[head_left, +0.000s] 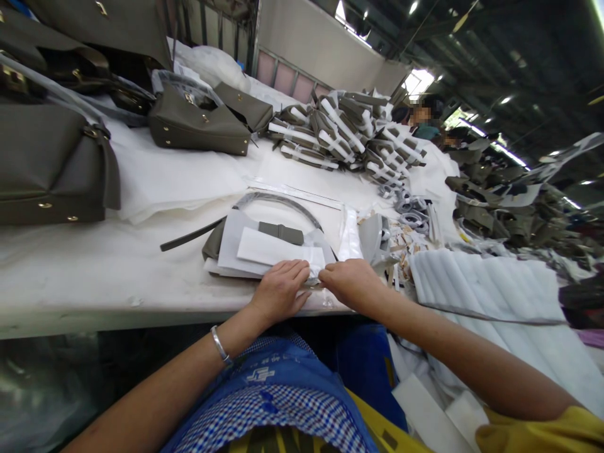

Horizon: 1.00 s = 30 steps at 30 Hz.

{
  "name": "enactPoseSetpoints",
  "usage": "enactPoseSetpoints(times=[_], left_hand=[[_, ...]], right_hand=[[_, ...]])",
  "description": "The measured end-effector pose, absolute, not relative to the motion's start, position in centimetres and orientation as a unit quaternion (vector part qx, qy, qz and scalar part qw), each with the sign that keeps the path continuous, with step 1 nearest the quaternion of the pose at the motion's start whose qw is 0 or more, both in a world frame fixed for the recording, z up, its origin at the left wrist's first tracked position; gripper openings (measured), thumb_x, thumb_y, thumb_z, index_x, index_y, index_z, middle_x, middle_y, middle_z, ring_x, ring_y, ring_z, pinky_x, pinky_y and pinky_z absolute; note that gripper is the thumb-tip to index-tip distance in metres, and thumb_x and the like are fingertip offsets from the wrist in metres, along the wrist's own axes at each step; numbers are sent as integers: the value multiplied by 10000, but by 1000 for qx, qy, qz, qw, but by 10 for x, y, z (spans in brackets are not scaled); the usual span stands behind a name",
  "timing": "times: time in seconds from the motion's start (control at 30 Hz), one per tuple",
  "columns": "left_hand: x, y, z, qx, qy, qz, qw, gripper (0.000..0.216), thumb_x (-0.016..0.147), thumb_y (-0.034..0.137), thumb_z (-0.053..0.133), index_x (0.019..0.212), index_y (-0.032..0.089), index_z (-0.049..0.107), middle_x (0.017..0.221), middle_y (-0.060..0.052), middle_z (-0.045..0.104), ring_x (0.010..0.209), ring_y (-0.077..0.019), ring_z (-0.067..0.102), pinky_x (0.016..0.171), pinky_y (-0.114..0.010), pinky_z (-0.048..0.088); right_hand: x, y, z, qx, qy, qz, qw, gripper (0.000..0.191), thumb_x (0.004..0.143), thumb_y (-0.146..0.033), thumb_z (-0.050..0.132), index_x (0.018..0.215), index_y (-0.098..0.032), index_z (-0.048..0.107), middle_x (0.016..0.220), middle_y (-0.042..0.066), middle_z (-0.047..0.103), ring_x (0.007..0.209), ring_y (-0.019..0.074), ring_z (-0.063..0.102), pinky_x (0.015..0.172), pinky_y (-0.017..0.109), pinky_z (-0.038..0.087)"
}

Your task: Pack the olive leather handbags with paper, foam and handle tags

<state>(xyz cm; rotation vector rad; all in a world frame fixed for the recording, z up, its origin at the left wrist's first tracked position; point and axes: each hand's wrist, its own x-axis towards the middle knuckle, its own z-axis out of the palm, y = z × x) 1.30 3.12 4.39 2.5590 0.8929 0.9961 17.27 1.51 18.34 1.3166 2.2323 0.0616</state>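
Observation:
A flat olive-grey handbag [280,233] lies at the table's near edge, mostly covered by white paper wrapping [278,250]. A dark strap [191,237] trails off to its left. My left hand [280,289] rests palm down on the paper's near edge, fingers together and curled over it. My right hand [350,281] sits just beside it, its fingertips pinching the same paper edge where the two hands meet. A silver bangle circles my left wrist.
Finished olive handbags [198,123] stand at the back left on a white sheet [155,176]. A heap of paper-wrapped bag parts [349,135] fills the far middle. White foam sheets [491,283] lie at the right. Another person sits far back.

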Motion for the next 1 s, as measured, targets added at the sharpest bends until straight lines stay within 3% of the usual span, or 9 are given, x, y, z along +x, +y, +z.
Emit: enactPoseSetpoints(times=[0.27,0.47,0.67,1.0], left_hand=[[18,29,44,868,316,359,134,501,832,538,653,1164,176,554,1256,-127,624,1187,-268,560,1047,-431,423],[19,29,41,869,319,356,124,435,860,474,631,1170,180,548,1254,-129,625,1187,-277,564,1031,-432,433],[15,27,45,876,316,338,137,487,747,185,607,1227,164,536,1311,-116,595,1214,-268,537,1098,-408,390],[9,28,47,892,297,310,140,594,750,281,680,1298,159,488,1374,-132,555,1278,-289,495,1133,-441,367]], right_hand=[[175,15,179,492,830,23,263,206,961,-277,516,946,-171,693,869,92,723,823,210,698,615,279,389],[175,16,180,492,830,17,261,200,963,-273,513,956,-170,685,877,94,721,832,204,696,621,269,384],[175,16,182,496,828,19,261,199,964,-287,517,965,-171,679,887,89,719,854,209,697,618,276,376],[174,15,187,488,832,36,262,178,950,-289,542,958,-182,685,846,76,720,799,208,698,588,278,368]])
